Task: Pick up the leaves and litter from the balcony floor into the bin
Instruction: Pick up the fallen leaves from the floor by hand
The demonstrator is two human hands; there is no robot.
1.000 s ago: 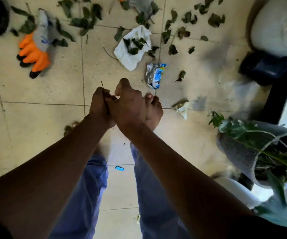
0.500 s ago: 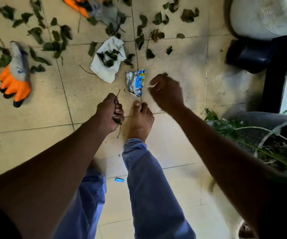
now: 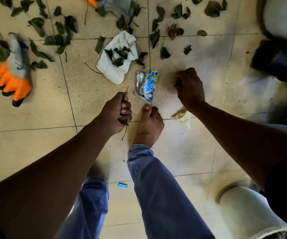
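Left hand (image 3: 117, 114) grip is curled tight around leaf stems (image 3: 125, 125). Right hand (image 3: 189, 87) grip is curled low over the floor (image 3: 36, 118) right of a wrapper (image 3: 147, 85); contents undeterminable. Leaves (image 3: 65, 31) lie far.

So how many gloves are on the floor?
2: one glove far left among leaves, another glove at the top edge, partly cut off. More may lie outside the view.

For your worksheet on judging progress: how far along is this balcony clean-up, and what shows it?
Early. Done: nothing clearly binned; no bin is identifiable. In hand: the left hand grips leaves and a twig; the right hand curls at the floor beside the foil wrapper. Left: scattered leaves, the white tissue, a blue scrap.
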